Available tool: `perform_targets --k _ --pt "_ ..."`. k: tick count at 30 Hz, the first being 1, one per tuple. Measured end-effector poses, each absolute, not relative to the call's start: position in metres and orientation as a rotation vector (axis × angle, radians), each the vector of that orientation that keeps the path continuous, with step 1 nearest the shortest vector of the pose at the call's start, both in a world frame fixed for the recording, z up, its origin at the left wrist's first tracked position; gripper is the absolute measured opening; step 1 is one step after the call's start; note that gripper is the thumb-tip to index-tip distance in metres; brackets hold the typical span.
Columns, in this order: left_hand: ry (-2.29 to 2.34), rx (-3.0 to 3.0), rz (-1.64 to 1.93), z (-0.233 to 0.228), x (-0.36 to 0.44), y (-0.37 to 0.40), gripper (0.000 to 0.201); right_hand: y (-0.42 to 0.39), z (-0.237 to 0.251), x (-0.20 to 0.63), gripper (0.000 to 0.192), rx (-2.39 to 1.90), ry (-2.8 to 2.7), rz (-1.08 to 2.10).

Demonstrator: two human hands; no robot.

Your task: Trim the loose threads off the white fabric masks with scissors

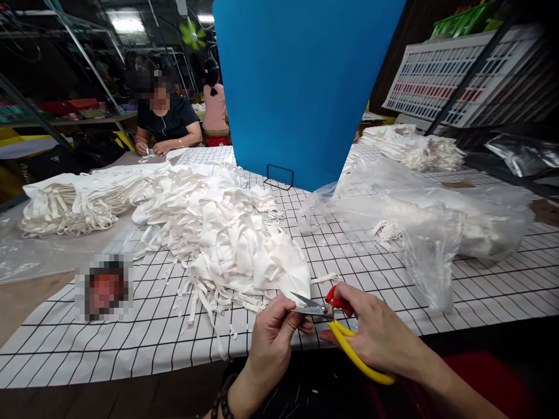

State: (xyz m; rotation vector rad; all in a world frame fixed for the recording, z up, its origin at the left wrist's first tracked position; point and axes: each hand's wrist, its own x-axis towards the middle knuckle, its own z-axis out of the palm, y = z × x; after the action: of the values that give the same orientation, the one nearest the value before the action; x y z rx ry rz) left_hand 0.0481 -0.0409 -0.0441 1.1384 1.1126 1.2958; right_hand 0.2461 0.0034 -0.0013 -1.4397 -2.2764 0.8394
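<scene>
A right hand [375, 331] gripped yellow-handled scissors [338, 331], blades parted, as left hand [273, 340] fingers pinched their tip beside white masks [231, 244]

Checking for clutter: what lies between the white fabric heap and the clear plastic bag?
Head view: bare checked tablecloth separates the white fabric heap and the clear plastic bag.
</scene>
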Motion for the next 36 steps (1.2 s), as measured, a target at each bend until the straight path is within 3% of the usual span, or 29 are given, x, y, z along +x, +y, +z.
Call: perform_targets --k 10,27,30,34,36 --pt "1.095 1.21 1.25 -0.041 0.047 -0.041 0.02 0.002 0.004 0.24 0.026 -1.395 -2.315 0.759" --pt "1.14 1.351 1.147 -0.036 0.035 -0.04 0.027 0.005 -0.005 0.24 0.034 -1.375 -2.462 0.604" --pt "1.119 1.284 1.159 -0.038 0.035 -0.04 0.025 0.008 -0.012 0.245 0.036 -1.366 -2.409 0.778" --pt "1.066 1.223 1.146 -0.046 0.035 -0.045 0.024 0.033 -0.025 0.256 0.037 -1.348 -2.02 1.25" --pt "1.038 1.195 1.104 -0.053 0.037 -0.05 0.025 0.052 -0.034 0.251 0.038 -1.411 -1.843 1.271"
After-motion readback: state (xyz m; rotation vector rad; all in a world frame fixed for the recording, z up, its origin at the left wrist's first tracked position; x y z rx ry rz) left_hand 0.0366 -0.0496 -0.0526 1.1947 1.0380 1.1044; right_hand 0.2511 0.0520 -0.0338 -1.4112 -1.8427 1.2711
